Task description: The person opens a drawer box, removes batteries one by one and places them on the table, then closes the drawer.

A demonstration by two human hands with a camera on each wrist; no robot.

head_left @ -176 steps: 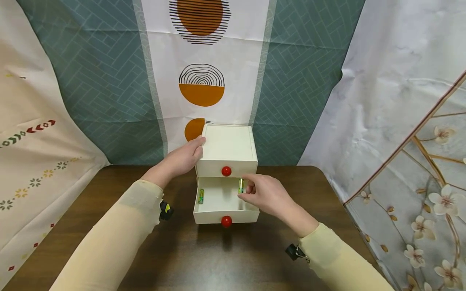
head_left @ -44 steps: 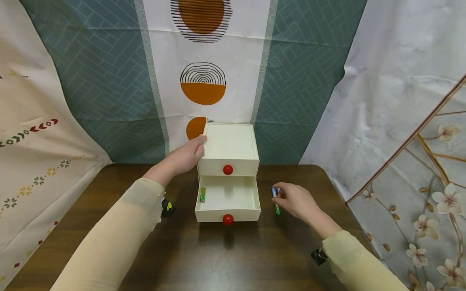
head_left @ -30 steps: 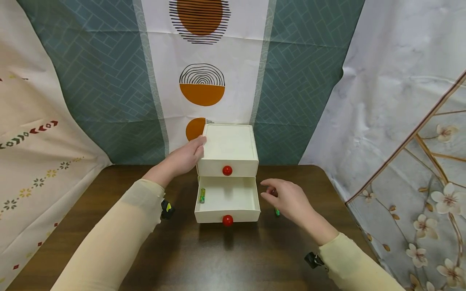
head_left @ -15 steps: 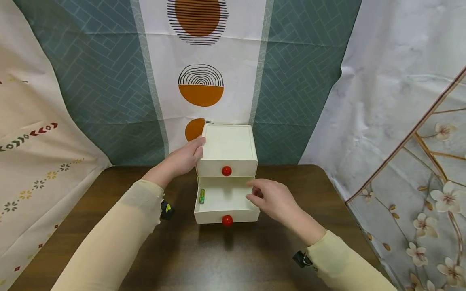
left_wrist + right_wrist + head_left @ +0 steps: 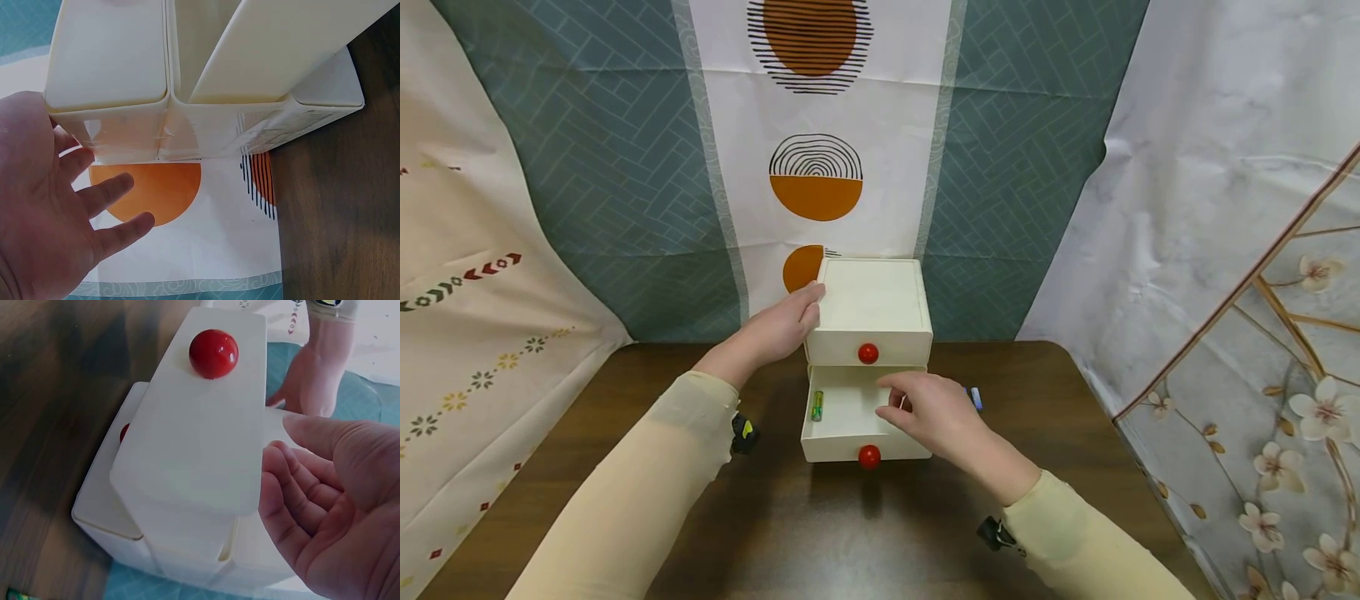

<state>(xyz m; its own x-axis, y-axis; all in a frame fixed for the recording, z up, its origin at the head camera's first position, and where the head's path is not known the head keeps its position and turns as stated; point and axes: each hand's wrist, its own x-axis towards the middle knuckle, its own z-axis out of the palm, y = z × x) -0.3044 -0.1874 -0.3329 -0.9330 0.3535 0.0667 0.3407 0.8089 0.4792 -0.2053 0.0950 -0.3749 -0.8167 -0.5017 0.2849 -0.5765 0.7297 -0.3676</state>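
A white drawer cabinet (image 5: pixel 872 296) with red knobs stands on the table, its middle drawer (image 5: pixel 850 446) pulled out. Inside that drawer, by the left wall, lies a green battery (image 5: pixel 817 406). My left hand (image 5: pixel 771 337) rests against the cabinet's upper left edge. In the left wrist view its fingers (image 5: pixel 115 234) are spread out straight, some of them at the cabinet's side. Over the right part of the drawer hovers my right hand (image 5: pixel 936 412), thumb and fingers loosely bent and apart, with nothing between them. Part of the drawer's right side is hidden behind it.
To the right of the cabinet a blue battery (image 5: pixel 976 398) lies on the brown table (image 5: pixel 865 533), partly covered by the right hand. The right wrist view catches a green battery end (image 5: pixel 15 594) on the table. Patterned cloth (image 5: pixel 1022 167) hangs close behind the cabinet.
My right hand pinched a green battery at the drawer's right side, then put it on the table beside the blue one, and has moved back left over the drawer. The left hand stayed.
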